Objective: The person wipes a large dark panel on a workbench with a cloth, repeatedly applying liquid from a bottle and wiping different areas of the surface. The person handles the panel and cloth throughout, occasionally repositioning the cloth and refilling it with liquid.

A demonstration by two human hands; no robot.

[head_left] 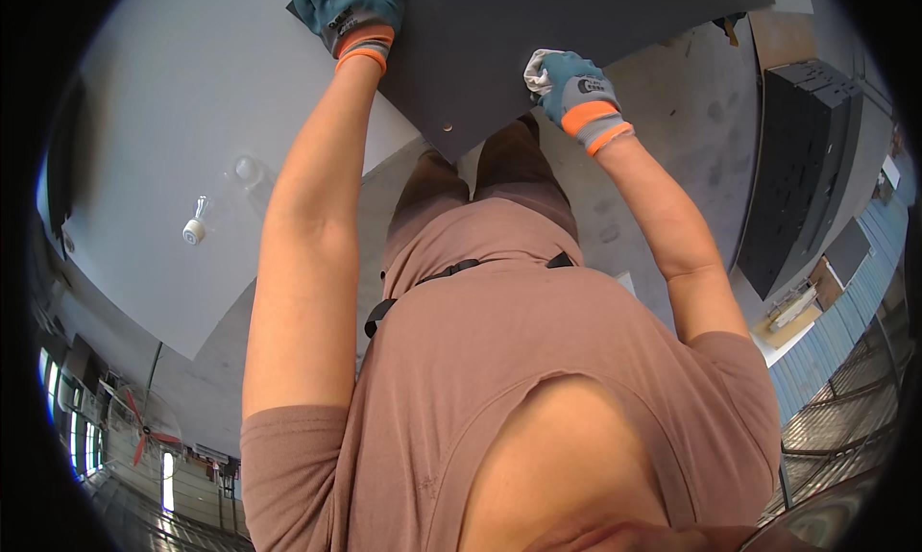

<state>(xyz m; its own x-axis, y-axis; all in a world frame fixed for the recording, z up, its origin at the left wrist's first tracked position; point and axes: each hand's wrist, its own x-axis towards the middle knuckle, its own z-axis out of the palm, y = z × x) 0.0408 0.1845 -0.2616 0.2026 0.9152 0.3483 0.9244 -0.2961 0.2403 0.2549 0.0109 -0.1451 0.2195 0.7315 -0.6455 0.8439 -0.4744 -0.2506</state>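
Observation:
A dark grey flat panel (461, 62) lies at the top middle, partly over a larger pale grey sheet (163, 100), with one corner pointing toward my body. A small round hole or spot shows near that corner. My left hand (351, 9), in a blue-grey glove with an orange cuff, rests near the panel's left edge with its fingers spread. In a matching glove, my right hand (574, 86) is closed around a crumpled white cloth (542, 72) against the panel's right part. The glove covers some of the cloth.
On the pale sheet lies a small clear object with a white end (195, 227), beside a round clear shape (247, 171). A stack of dark panels (797, 168) stands at the right. A fan with red blades (144, 432) is at lower left. Concrete floor (672, 158) shows between.

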